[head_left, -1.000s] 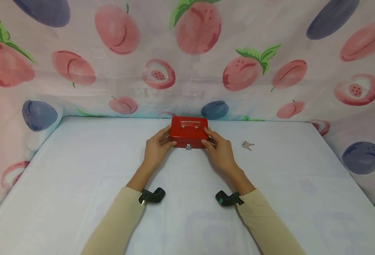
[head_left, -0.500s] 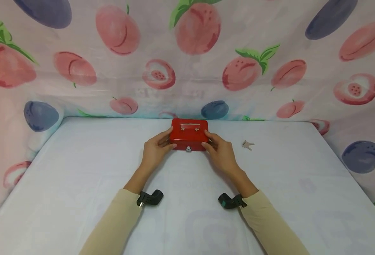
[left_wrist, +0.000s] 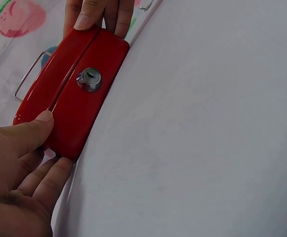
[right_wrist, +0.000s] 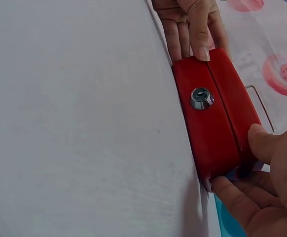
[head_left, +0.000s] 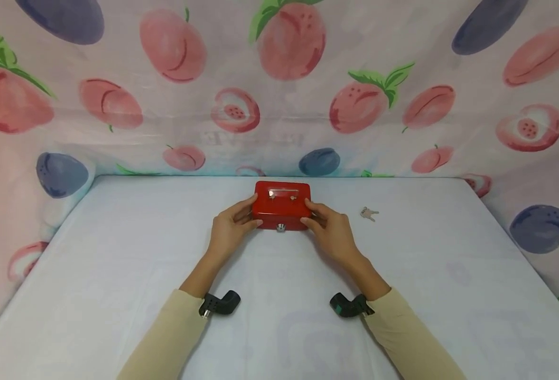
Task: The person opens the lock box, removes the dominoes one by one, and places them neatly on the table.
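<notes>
A red metal cash box (head_left: 281, 206) with its lid down sits near the back of the table, its front toward me. A silver key lock (left_wrist: 89, 78) juts from the front face, and a thin wire handle (right_wrist: 261, 108) stands on the lid. My left hand (head_left: 227, 230) grips the box's left end, thumb at the front corner and fingers along the side. At the opposite end my right hand (head_left: 331, 234) holds it the same way, its thumb (right_wrist: 263, 143) near the lid seam. The undersides of both hands' fingers are partly hidden by the box.
Two small keys on a ring (head_left: 368, 214) lie on the white tablecloth (head_left: 279, 327) right of the box. Behind the table's back edge hangs a fruit-print cloth (head_left: 165, 105), which also runs along both sides.
Both hands have drawn the cash box a little toward me, away from the back edge. The keys stay where they were.
</notes>
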{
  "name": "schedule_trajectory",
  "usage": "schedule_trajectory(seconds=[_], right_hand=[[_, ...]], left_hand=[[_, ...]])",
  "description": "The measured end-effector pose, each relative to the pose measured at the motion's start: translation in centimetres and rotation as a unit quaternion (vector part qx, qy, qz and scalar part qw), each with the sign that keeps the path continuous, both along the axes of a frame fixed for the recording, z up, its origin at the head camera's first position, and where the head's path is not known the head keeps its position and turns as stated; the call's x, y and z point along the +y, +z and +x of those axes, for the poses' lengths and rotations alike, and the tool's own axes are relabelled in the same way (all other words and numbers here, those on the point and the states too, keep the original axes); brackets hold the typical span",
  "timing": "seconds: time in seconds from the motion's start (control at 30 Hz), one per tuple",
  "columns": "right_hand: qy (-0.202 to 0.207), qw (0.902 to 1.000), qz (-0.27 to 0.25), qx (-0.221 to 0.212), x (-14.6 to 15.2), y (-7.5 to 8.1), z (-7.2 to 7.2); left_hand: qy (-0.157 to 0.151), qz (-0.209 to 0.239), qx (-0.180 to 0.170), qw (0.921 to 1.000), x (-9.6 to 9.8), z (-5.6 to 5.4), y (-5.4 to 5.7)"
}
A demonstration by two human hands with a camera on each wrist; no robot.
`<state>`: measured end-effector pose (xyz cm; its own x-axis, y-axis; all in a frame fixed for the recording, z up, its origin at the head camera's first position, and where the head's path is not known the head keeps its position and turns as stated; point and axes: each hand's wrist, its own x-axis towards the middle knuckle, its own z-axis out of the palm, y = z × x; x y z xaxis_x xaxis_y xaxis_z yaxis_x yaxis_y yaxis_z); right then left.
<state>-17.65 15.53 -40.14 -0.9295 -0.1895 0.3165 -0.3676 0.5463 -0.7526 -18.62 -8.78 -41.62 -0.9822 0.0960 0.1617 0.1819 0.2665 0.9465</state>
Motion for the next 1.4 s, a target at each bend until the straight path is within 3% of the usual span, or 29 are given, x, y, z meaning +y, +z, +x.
schedule_trajectory(seconds=[0.77,1.07,1.13,1.33,1.4], right_hand=[[0.014,0.9994,0.031,0.005,0.6,0.0,1.7],[0.026,0.9988,0.032,0.028,0.7,0.1,2.3],[0.030,0.9985,0.031,0.032,0.8,0.1,2.4],[0.035,0.9983,0.028,0.036,1.1,0.1,2.7],[0.035,0.9985,0.028,0.032,1.1,0.1,2.8]], left_hand=[[-0.008,-0.018,0.008,0.9998,-0.2,1.9,0.2],[-0.012,-0.016,0.006,0.9998,-0.2,2.5,0.5],[-0.014,-0.013,0.005,0.9998,-0.1,2.8,0.8],[-0.016,-0.016,0.011,0.9997,0.5,4.6,3.5],[-0.014,-0.018,0.018,0.9996,0.6,4.9,3.8]])
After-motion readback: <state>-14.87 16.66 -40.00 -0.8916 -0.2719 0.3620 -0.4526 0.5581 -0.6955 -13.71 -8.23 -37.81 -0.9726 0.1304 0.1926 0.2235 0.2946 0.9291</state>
